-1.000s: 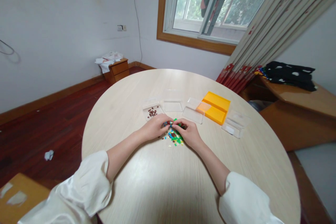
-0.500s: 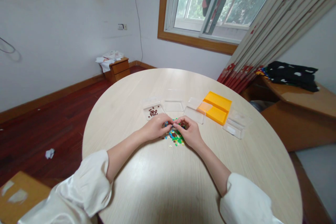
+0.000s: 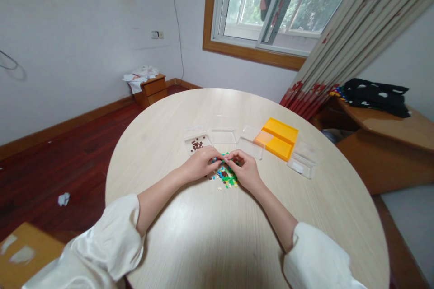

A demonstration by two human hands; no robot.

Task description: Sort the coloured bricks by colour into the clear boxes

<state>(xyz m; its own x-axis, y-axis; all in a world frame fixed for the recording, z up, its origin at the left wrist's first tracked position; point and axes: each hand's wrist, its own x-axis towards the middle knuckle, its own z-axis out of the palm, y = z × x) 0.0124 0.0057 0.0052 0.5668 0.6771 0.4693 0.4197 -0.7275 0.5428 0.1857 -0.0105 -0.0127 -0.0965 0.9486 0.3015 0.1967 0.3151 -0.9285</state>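
Observation:
My left hand [image 3: 202,163] and my right hand [image 3: 246,169] meet fingertip to fingertip over a pile of small building bricks [image 3: 228,177] in green, blue, yellow, white and brown. Both hands have their fingers pinched together; whatever lies between the tips is too small and covered to make out. Part of the pile is hidden under the fingers. Just beyond my left hand, a clear plastic box [image 3: 187,148] holds several brown bricks [image 3: 196,144]. Past the fingertips lies another clear box [image 3: 224,136], and a third clear box [image 3: 251,148] is beyond my right hand.
An open yellow case [image 3: 283,128] lies at the right on the round wooden table [image 3: 217,230], partly under a clear lid. Nearer the right edge stands another clear box [image 3: 301,165]. A small cabinet [image 3: 155,86] with papers is behind, and a desk [image 3: 376,122] at right.
The view has shifted very slightly. Both hands stay together over the pile, with only tiny finger movement.

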